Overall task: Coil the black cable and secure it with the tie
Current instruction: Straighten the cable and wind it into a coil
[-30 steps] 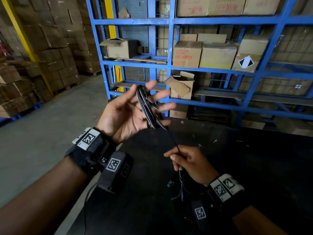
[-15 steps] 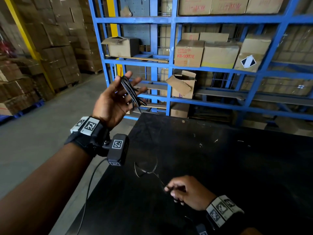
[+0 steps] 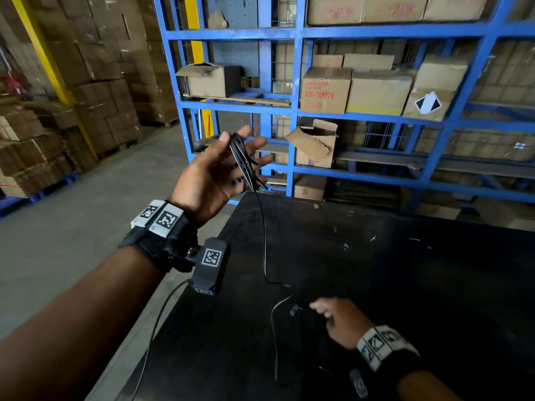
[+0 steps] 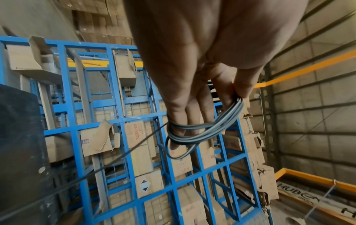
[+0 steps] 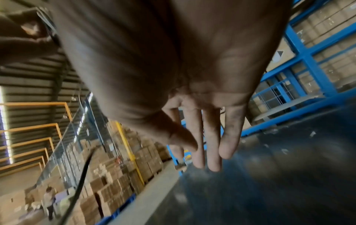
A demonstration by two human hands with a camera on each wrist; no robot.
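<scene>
The black cable is wound in several loops (image 3: 242, 160) around the spread fingers of my raised left hand (image 3: 215, 176), just beyond the black table's (image 3: 405, 285) far left corner. In the left wrist view the thumb presses the coil (image 4: 202, 129) against the forefinger. A loose tail (image 3: 264, 241) hangs from the coil onto the table and runs toward the near edge. My right hand (image 3: 337, 318) hovers low over the table, blurred. Its fingers (image 5: 212, 137) are straight and hold nothing. A small black piece (image 3: 295, 310) lies just left of them; I cannot tell what it is.
A blue steel rack (image 3: 295, 111) with cardboard boxes stands behind the table. Stacked cartons (image 3: 95, 91) fill the left side across a grey concrete floor (image 3: 72, 241). A thin lead (image 3: 156, 328) hangs from my left wrist camera past the table's left edge.
My right hand has let go of the cable tail, opened and shifted right. The tail now lies loose on the table. My left hand stays raised with the coil.
</scene>
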